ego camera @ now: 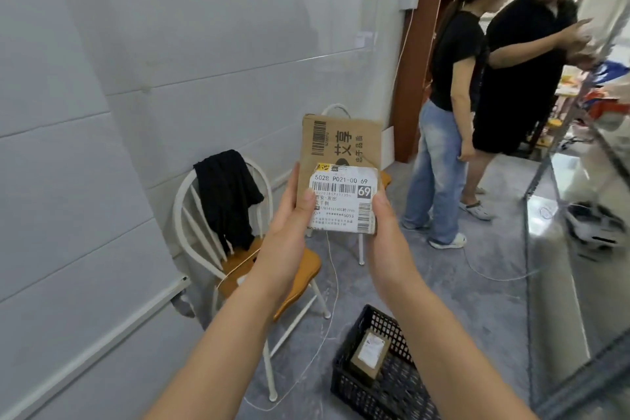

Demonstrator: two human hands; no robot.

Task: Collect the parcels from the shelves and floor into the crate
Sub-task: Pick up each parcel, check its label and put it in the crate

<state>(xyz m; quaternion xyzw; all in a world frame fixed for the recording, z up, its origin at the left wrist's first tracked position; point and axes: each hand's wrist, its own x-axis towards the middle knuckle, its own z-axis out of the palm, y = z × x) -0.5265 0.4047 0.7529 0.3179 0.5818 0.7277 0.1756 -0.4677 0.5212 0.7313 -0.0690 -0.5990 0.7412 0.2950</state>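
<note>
Sitting on grey floor (494, 300), crate (354, 395) beside white chair (308, 271).

**Q:** Camera position?
**A:** Single wide-angle view, worn on the head, standing above the crate (361, 397), facing forward and down.
**Q:** Range?
**A:** Near. The crate sits low in frame, right of centre; the parcel (341, 174) is nearer the lens, above it.

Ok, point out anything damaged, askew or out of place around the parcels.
The label on the held parcel is ragged along its right edge. A white cable trails loose across the floor beside the crate.
</note>
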